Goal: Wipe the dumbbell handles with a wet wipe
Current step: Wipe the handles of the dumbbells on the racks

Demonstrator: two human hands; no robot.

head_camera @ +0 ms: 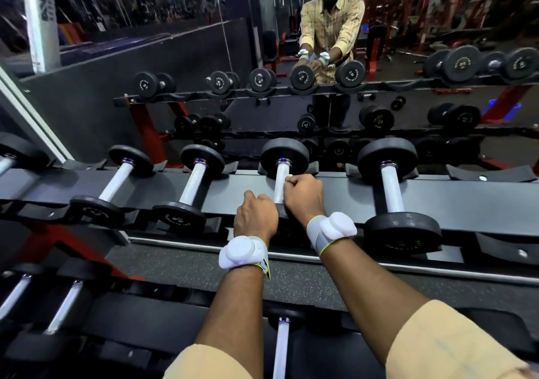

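Gym mirror (379, 28) and a red-framed black steel rack (233, 186) frame the scene as a person cleans a black-plated dumbbell (284, 154). It lies in its cradles on the rack's top tier, between similar neighbouring dumbbells (192, 183).

Its knurled silver handle (280, 174) is the only sensible place to take hold. The weight looks heavy and rigid and should stay put in the cradles under rubbing. The rough knurling will likely drag at a thin, soft, damp cloth, so bunching or tearing is the risk rather than slipping.

The right hand (303, 194) is wrapped round the middle of the handle, its fingers (300, 181) curled tight. A scrap of white wet wipe (288, 177) shows at the top of the fist, pressed against the metal; the rest of it is hidden inside the grip.

The left hand (255, 218) sits just beside it, fingers bent down over the dumbbell's near end, seemingly steadying it, though the fingertips are out of sight. White sensor bands (239, 251) ride on both wrists, and the mirror repeats the stance.
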